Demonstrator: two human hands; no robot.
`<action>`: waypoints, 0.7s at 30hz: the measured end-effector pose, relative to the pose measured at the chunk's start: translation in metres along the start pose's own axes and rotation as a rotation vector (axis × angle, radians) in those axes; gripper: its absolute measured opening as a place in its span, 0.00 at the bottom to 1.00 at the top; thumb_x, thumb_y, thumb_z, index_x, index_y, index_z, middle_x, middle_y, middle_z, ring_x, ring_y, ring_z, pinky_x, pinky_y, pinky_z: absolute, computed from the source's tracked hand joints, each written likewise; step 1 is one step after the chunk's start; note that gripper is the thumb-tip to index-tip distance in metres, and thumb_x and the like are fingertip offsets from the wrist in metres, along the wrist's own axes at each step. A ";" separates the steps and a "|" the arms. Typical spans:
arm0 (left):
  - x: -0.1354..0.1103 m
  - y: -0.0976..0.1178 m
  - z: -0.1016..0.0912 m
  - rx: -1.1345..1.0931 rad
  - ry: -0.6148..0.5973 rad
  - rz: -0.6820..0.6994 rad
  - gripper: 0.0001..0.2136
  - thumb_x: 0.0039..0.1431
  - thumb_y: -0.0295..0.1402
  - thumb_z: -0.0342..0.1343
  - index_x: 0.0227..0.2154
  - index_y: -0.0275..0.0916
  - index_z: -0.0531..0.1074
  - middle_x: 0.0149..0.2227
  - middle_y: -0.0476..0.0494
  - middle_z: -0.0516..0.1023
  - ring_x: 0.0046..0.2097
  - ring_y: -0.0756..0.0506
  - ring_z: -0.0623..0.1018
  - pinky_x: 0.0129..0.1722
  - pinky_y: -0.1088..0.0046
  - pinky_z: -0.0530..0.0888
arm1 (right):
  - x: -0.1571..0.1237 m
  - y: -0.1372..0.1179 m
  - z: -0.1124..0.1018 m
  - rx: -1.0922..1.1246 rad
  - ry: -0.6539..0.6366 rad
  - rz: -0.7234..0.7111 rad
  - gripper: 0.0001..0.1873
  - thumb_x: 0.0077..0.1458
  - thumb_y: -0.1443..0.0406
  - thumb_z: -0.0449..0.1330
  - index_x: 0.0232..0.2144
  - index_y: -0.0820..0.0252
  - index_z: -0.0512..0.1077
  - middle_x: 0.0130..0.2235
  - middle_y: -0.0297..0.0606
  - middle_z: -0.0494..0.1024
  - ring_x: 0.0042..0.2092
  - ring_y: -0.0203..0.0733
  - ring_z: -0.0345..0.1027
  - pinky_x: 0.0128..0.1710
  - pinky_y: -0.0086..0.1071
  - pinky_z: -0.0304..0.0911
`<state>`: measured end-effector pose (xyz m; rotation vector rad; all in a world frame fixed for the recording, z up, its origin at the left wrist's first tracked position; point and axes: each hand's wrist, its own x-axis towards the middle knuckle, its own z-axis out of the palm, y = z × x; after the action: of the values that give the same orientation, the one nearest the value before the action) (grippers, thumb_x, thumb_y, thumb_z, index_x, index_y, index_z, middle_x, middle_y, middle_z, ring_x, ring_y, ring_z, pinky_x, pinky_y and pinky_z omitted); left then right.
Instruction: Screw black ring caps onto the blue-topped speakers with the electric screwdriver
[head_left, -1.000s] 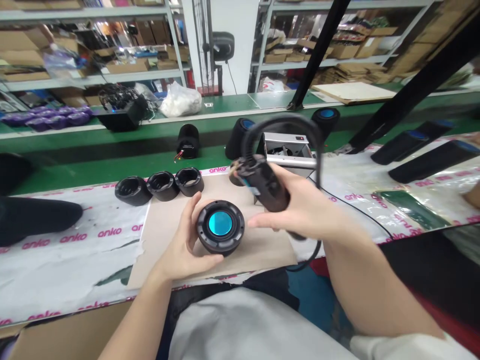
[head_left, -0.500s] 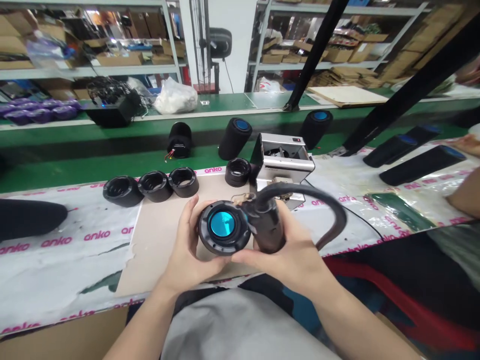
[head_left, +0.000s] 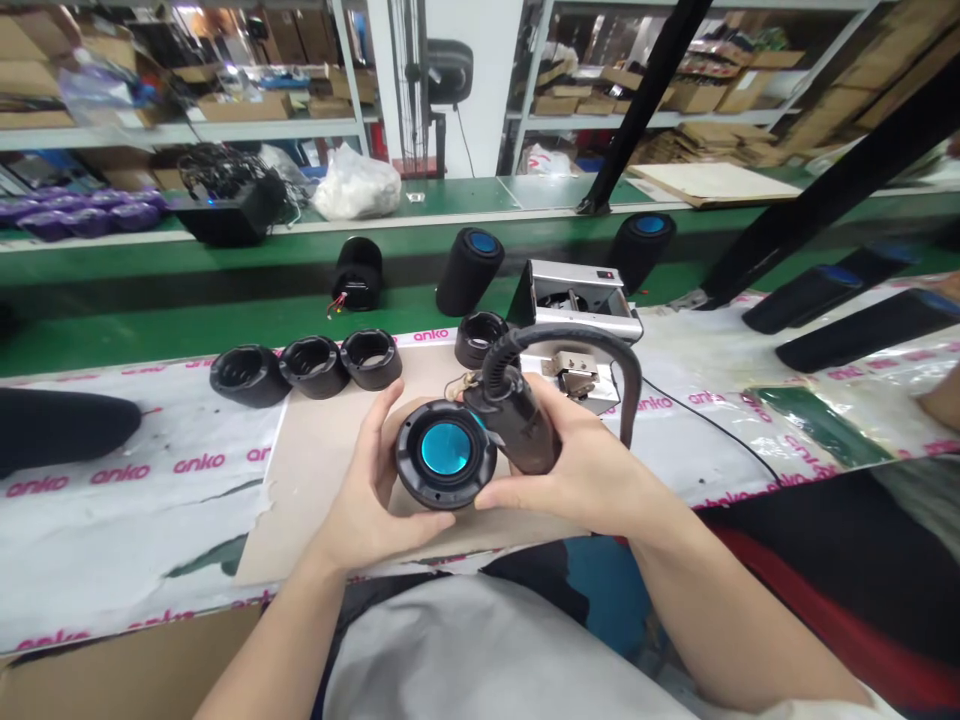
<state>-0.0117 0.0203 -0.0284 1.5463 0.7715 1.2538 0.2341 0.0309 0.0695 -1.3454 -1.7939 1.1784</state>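
My left hand (head_left: 367,490) is wrapped round a round black speaker cap (head_left: 445,452) with a shiny blue centre, held face up over a brown cardboard sheet (head_left: 315,470). My right hand (head_left: 577,470) grips a black power screwdriver (head_left: 517,425), its upper end pointing away from me and its thick black hose (head_left: 600,350) looping up and over to the right. The tool's lower end rests against the cap's right rim.
Three black ring housings (head_left: 307,365) sit in a row at the cardboard's far left, another (head_left: 480,338) near a silver metal box (head_left: 577,300). Black speaker cylinders (head_left: 469,270) stand on the green conveyor (head_left: 150,320). Long black speaker bodies (head_left: 862,325) lie at right, shelves behind.
The screwdriver came down from above the cardboard to the cap's right rim. In the last half second the hose loop swung from the right side to above the tool.
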 end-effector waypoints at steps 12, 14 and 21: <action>-0.004 -0.002 -0.003 0.043 0.001 -0.011 0.57 0.50 0.36 0.81 0.78 0.57 0.53 0.75 0.35 0.68 0.75 0.29 0.71 0.72 0.45 0.73 | 0.005 -0.007 -0.012 -0.084 -0.098 -0.114 0.47 0.48 0.60 0.81 0.69 0.41 0.72 0.61 0.34 0.82 0.60 0.52 0.79 0.62 0.43 0.74; -0.005 -0.003 -0.004 0.048 -0.005 0.004 0.56 0.51 0.35 0.81 0.77 0.58 0.54 0.75 0.36 0.67 0.75 0.29 0.70 0.73 0.47 0.73 | 0.008 -0.010 -0.015 -0.100 -0.133 -0.167 0.48 0.48 0.62 0.81 0.69 0.41 0.72 0.60 0.32 0.82 0.60 0.49 0.79 0.64 0.40 0.73; -0.008 -0.007 0.001 0.069 -0.004 0.017 0.57 0.53 0.42 0.80 0.79 0.59 0.50 0.79 0.37 0.61 0.79 0.28 0.64 0.75 0.44 0.68 | 0.021 -0.023 -0.024 -0.200 -0.220 -0.216 0.50 0.48 0.63 0.81 0.71 0.41 0.70 0.60 0.33 0.82 0.59 0.50 0.79 0.66 0.43 0.71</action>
<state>-0.0125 0.0150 -0.0377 1.6131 0.8077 1.2480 0.2383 0.0557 0.0997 -1.1269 -2.2028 1.0866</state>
